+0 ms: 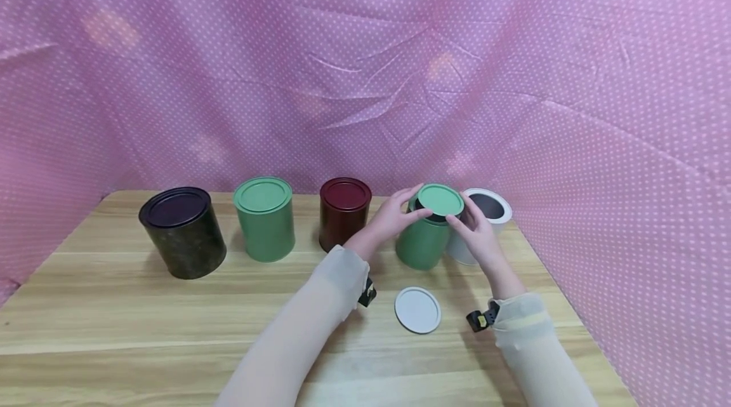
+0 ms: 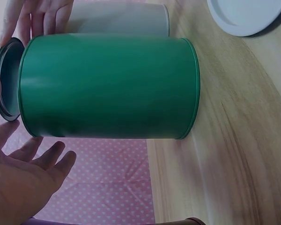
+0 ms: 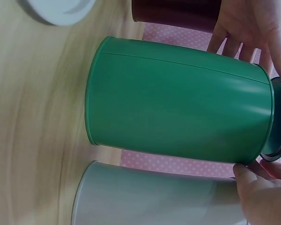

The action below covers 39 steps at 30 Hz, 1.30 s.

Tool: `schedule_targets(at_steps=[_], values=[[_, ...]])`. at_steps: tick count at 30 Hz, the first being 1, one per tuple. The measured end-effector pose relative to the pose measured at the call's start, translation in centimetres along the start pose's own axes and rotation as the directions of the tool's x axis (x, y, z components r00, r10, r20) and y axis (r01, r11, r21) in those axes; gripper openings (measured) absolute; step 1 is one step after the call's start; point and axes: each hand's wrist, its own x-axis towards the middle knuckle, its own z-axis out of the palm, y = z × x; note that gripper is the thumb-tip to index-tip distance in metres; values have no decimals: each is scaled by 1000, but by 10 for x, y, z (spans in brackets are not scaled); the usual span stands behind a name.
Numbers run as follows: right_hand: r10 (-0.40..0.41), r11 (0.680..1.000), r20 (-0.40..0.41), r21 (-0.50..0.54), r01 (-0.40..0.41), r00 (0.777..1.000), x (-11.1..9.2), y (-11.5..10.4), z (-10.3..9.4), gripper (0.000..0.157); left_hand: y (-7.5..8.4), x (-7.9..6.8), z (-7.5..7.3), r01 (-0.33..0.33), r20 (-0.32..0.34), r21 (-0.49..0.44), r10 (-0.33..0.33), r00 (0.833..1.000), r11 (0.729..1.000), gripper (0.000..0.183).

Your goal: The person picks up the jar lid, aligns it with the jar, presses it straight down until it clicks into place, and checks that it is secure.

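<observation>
A green lid (image 1: 440, 200) is raised off the mouth of a green can (image 1: 421, 246), leaving a dark gap between them. My left hand (image 1: 388, 224) holds the lid's edge from the left, thumb at the front and fingers toward the back. From the right, my right hand (image 1: 480, 239) grips the opposite edge in the same way. Both wrist views show the lid (image 2: 8, 79) apart from the can's rim and slightly tilted. The can stands upright on the wooden table. Close behind my right hand is a white can (image 1: 464, 253), uncovered at the top.
A white lid (image 1: 417, 310) lies on the table (image 1: 171, 343) in front of the green can. To the left stand a dark red can (image 1: 337, 229), another green can (image 1: 266, 232) and a black can (image 1: 188, 245), all lidded. Pink dotted cloth (image 1: 365, 77) hangs behind and at the sides.
</observation>
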Motion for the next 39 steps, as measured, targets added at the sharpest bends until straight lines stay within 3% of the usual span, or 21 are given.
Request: schedule_targets(at_steps=[15,27,33,39], values=[[-10,1000,-1,-13,10,1000,2,6,8,68,-11,0,-1,-9,36,-67,11,999,998,68],[-36,999,-21,-25,35,999,4,10,14,65,-14,0,-4,-3,68,-44,6,998,999,67],[-16,1000,-12,-17,15,1000,3,11,14,64,-17,0,-4,-26,87,-33,28,996,999,67],[23,1000,-26,6,-23,999,3,11,14,64,-15,-1,-5,-7,86,-14,8,996,1000,69]])
